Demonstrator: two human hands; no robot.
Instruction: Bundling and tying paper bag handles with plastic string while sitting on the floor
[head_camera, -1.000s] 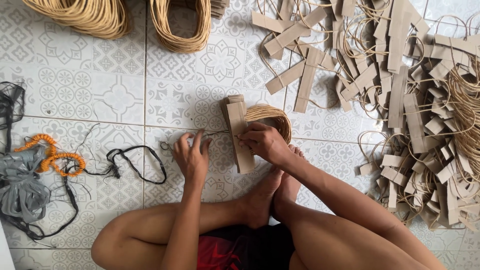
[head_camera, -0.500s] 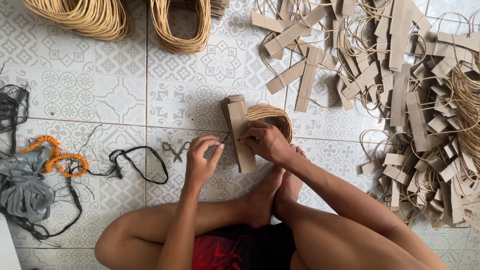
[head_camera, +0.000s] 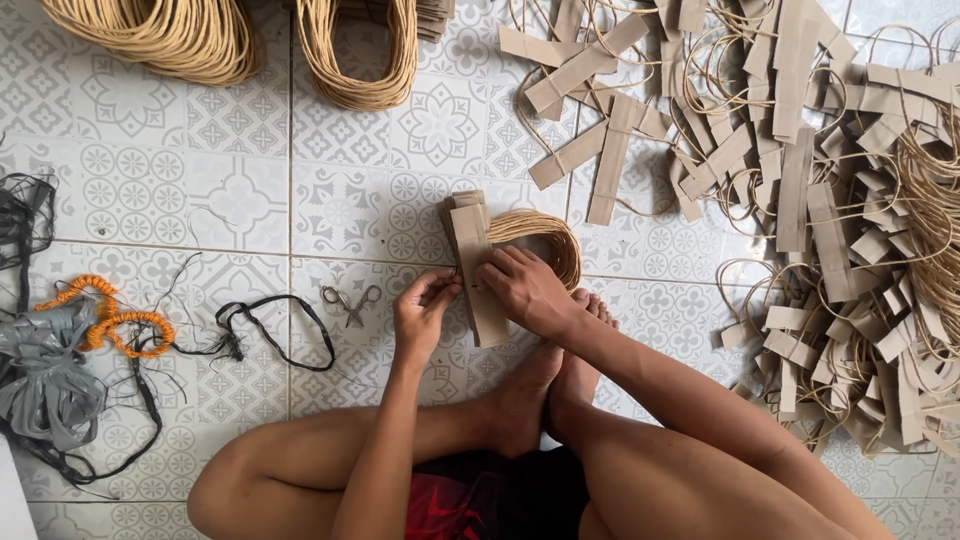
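A stack of brown card strips with tan cord loops lies on the tiled floor before my crossed feet. My right hand presses down on the stack's right side. At the stack's left edge my left hand pinches a thin dark thread. Small metal scissors lie on the tile just left of my left hand, apart from it.
A big pile of card strips with cord handles fills the right side. Two coils of tan cord lie at the top. A black cord, orange rope and grey plastic lie at the left.
My left hand let go of the scissors, left them on the tile and moved right to the stack's left edge. My right hand stayed on the stack.
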